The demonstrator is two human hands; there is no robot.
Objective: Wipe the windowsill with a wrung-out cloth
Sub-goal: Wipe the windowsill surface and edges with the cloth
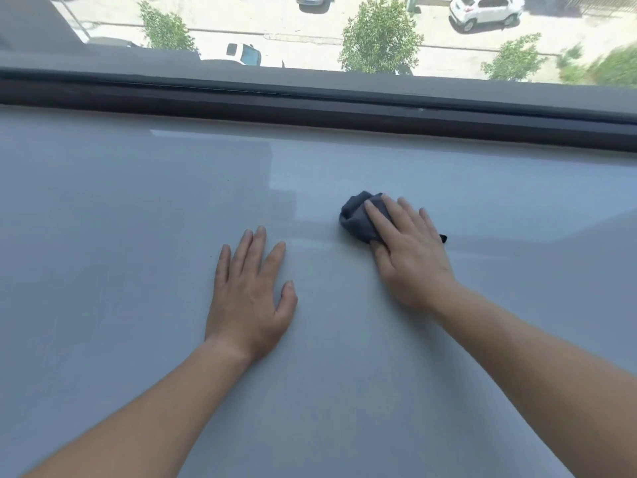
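Note:
A wide, pale grey windowsill (138, 236) fills the head view. A small dark grey cloth (356, 215) lies bunched on it right of centre. My right hand (410, 250) presses flat on the cloth with straight fingers, covering its right half. My left hand (250, 294) rests flat on the bare sill to the left, palm down, fingers spread, about a hand's width from the cloth. A faint damp streak (306, 241) shows on the sill between the two hands.
A dark window frame (310, 101) runs along the far edge of the sill. Behind the glass (310, 25), far below, are a street, trees and parked cars. A shadow band crosses the sill at the right.

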